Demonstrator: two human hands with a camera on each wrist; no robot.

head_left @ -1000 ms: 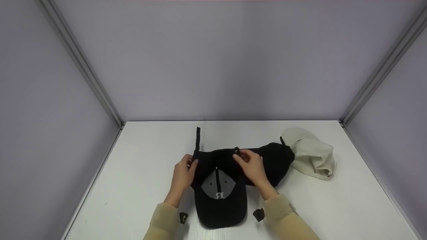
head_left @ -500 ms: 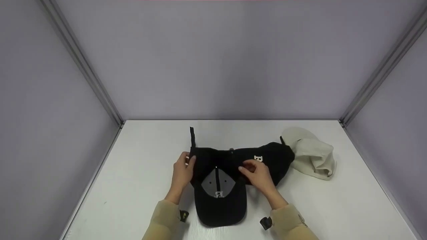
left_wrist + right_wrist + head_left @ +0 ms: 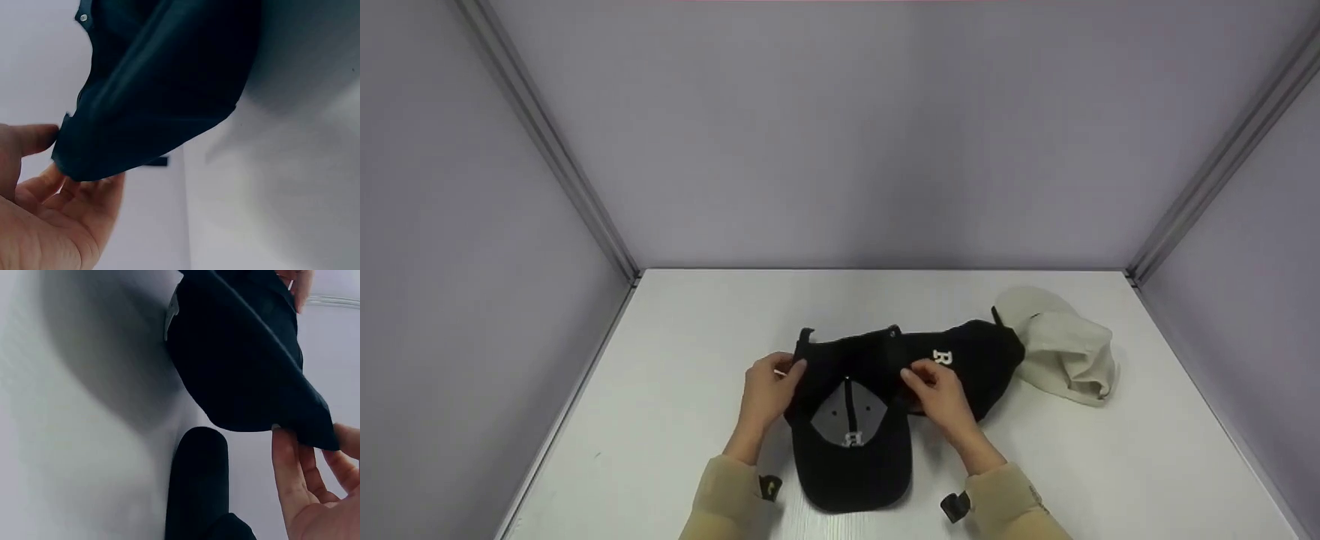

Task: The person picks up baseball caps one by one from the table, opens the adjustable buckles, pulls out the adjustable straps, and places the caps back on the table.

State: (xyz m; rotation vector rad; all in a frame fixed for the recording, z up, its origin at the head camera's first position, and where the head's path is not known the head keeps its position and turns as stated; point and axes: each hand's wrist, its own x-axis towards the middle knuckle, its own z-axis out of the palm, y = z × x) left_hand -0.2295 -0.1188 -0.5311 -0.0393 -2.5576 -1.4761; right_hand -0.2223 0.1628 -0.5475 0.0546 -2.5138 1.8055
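A black baseball cap [image 3: 851,480] is held with its inside facing up and its brim toward the person. Its back strap is undone: a strap end [image 3: 805,335] stands at the left, a metal-fitted end [image 3: 894,331] at the right. My left hand [image 3: 765,386] pinches the left edge of the cap between thumb and fingers, which the left wrist view [image 3: 62,214] shows from below. My right hand [image 3: 943,394] pinches the opposite edge, as the cap [image 3: 242,365] shows in the right wrist view.
Just right of the held cap lies another black cap [image 3: 986,367] with a white letter R, partly overlapped by it. Beyond that is a crumpled beige cap [image 3: 1069,349]. The white table [image 3: 660,420] is bounded by grey panels [image 3: 840,135] at the back and sides.
The left strap end, which stood up long, now looks short and bent over. My right hand has let go of the right strap end and shifted down to the cap's edge.
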